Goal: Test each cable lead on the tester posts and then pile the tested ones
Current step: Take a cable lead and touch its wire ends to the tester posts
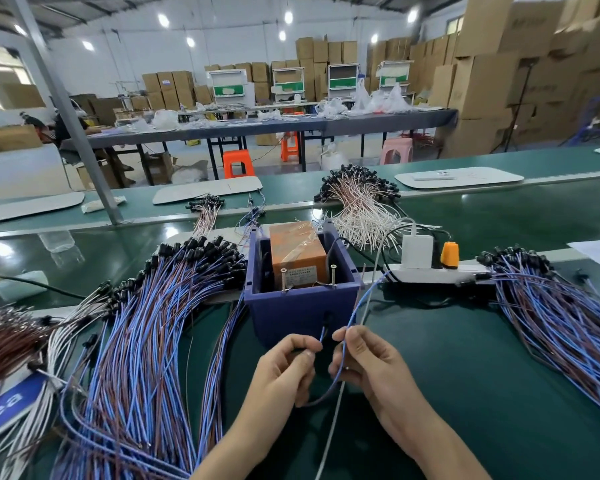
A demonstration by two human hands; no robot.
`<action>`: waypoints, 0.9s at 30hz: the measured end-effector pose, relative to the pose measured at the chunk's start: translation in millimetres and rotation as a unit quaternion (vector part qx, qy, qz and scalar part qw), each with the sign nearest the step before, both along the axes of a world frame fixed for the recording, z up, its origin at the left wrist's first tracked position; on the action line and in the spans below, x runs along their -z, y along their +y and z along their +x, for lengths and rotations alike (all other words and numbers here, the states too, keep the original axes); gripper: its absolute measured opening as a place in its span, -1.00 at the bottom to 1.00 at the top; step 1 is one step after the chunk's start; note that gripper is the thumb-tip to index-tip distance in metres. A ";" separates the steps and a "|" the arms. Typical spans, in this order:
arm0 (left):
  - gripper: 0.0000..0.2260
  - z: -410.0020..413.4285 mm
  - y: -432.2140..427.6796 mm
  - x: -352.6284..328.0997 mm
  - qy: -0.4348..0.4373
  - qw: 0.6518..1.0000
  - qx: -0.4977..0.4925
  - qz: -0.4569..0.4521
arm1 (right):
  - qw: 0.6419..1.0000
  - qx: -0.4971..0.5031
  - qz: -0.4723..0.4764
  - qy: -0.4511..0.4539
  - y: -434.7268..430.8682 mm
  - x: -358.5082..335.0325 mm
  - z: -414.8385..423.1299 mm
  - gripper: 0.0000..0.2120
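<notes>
Blue lead (359, 308) held in both hands at 6 o'clock of the tester box (302, 306), short of its 2 posts (283, 280).
Left hand (284, 368) pinches 1 end; right hand (364, 365) pinches the run, which rises toward 1 o'clock. Orange block (297, 249) label unreadable; sign (7, 407) at 8 o'clock shows "rea". Bare mat (482, 375) at 4 o'clock.

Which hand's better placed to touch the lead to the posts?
Probably the left hand: it pinches the tip of the thin blue cable lead, pointing toward the metal screw posts; the right hand pinches farther along.
</notes>
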State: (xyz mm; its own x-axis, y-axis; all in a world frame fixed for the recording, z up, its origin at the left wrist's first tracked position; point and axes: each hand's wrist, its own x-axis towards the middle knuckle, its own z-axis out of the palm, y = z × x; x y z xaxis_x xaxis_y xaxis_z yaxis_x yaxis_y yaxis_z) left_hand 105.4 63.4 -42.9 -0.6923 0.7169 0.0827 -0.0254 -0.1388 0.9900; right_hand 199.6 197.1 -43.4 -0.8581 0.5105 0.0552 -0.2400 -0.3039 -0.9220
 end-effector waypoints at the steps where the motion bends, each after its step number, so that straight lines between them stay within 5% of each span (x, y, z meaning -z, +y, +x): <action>1: -0.73 0.3 0.4 0.6 0.003 1.000 -0.003 -0.016 | 1.000 -0.011 0.008 -0.005 -0.9 0.4 -0.3 -0.77; 15: -0.85 5.2 8.1 -5.9 0.086 0.995 -0.042 -0.002 | 0.988 0.049 0.143 -0.044 -19.3 -3.9 -8.9 -0.78; 27: -0.83 -1.0 8.2 0.4 0.091 0.995 -0.037 0.024 | 0.989 0.006 0.138 -0.050 -12.1 0.4 -5.3 -0.73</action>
State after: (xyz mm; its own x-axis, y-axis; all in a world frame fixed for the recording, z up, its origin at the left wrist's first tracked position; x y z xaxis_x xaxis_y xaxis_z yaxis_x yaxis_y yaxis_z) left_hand 104.4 71.6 -43.3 -0.7136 0.6562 0.2454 0.1661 -0.1818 0.9692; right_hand 194.2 185.1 -43.8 -0.8608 0.4969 0.1102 -0.1463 -0.0342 -0.9887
